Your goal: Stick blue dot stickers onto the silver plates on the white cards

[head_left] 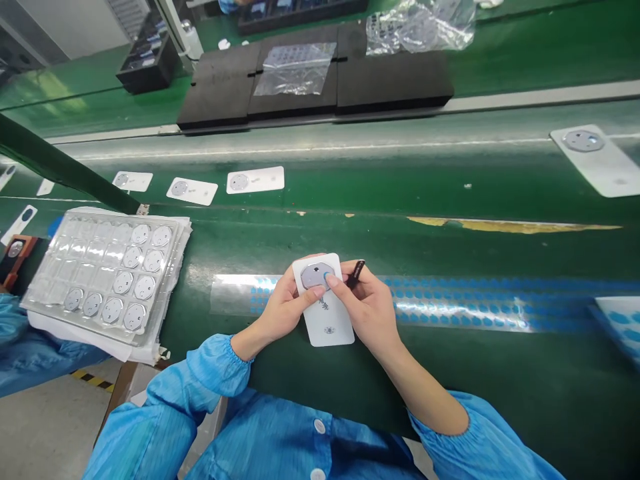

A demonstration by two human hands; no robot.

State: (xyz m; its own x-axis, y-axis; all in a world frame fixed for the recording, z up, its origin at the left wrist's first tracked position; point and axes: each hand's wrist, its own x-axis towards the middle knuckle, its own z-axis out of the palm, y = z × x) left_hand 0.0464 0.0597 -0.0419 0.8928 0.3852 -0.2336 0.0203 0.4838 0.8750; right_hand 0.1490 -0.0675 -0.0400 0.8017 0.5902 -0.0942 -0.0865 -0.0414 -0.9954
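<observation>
A white card (329, 327) with a round grey disc (314, 275) near its top is held between my two hands above the green table. My left hand (286, 300) grips its left edge, the thumb lying on the front below the disc. My right hand (370, 303) holds the right edge, its thumb at the disc's lower right beside a small blue dot (327, 275). A small dark tool (357, 270) is also held between the fingers of my right hand. Behind my hands, a clear strip (450, 310) with rows of blue dots lies along the table.
At the left, a clear tray (45, 308) holds several grey discs. White cards (255, 180) with discs lie on the belt, one (607, 167) at far right. Black foam blocks (395, 80) bear plastic bags. A co-worker's blue sleeve (45, 353) is at the left edge.
</observation>
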